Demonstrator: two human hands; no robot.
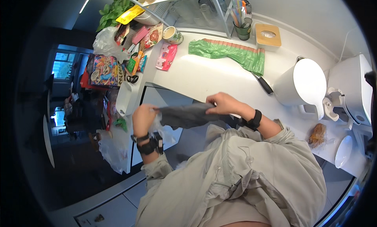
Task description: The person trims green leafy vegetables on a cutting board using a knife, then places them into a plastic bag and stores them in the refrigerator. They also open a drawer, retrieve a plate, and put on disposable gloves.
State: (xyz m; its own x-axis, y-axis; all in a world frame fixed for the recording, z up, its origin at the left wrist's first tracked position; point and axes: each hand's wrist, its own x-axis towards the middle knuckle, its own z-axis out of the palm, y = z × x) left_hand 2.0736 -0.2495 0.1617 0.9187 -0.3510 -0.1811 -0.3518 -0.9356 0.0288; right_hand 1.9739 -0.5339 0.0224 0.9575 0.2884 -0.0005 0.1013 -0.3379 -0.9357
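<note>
Both hands stretch a dark grey sheet, cloth or thin plastic (185,115), between them in front of the counter's edge. My left hand (143,119) pinches its left end, and a clear plastic bag (161,129) hangs just beside that hand. At the right end, my right hand (223,103) grips the sheet between thumb and fingers. Beyond the hands, a row of green plastic bags (229,54) with a brownish edge lies on the white counter (191,76). A knife with a black handle (264,85) lies partly under the green bags.
At the right stand a white pitcher (300,82), a white appliance (350,85), a bagged brown food item (318,135) and a white bowl (343,151). A tissue box (268,35), a cup (173,35) and a pink packet (166,56) are at the back. Snack packets (137,63) crowd the left.
</note>
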